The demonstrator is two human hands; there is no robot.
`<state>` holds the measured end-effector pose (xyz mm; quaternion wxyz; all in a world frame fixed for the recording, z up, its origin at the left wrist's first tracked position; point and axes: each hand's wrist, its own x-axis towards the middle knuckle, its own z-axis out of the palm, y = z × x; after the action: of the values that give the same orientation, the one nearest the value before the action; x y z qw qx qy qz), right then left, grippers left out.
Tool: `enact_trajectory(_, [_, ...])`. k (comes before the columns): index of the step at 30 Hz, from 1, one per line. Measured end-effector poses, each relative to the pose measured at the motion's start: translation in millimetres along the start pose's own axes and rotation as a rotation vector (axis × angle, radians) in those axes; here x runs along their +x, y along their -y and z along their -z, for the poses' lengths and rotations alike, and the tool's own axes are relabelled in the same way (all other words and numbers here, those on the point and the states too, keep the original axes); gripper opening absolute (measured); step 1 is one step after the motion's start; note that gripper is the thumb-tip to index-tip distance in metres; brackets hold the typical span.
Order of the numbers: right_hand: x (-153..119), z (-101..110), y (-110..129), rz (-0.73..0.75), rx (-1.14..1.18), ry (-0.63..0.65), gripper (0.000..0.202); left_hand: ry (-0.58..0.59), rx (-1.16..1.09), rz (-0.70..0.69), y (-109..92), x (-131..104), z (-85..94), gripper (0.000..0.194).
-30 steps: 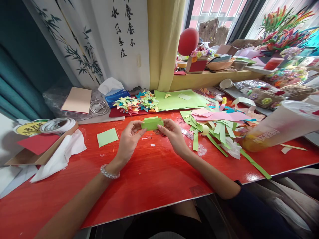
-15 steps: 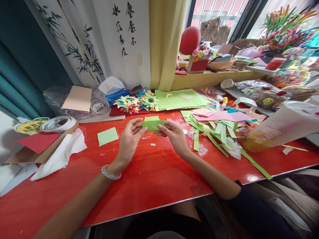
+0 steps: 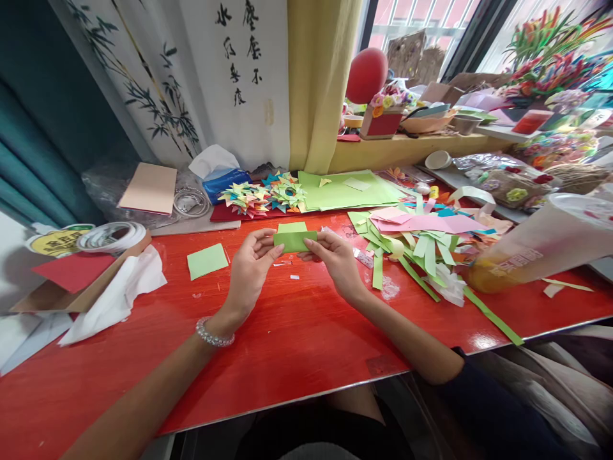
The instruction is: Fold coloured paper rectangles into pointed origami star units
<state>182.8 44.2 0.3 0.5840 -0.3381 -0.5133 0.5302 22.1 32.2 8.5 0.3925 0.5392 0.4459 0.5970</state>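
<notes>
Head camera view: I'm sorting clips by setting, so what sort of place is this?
Probably an indoor craft corner, at home or in a studio. The red table holds cut paper strips and folded-paper rings, and the left hand and right hand hold a small green paper.

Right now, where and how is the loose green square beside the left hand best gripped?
Pinch the green square by its right edge, coming from the right with the left hand once that lets go of the held green paper. The square lies flat on the red table, so a fingertip should probably raise the edge first; that edge faces the hand, uncovered.
</notes>
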Motion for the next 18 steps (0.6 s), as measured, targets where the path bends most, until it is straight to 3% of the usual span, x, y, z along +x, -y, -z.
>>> enact_trajectory(18, [0.3,0.1,-0.2,-0.031,-0.039,-0.024,0.014,0.004,0.0,-0.018,2.8,0.0,-0.5,0.031])
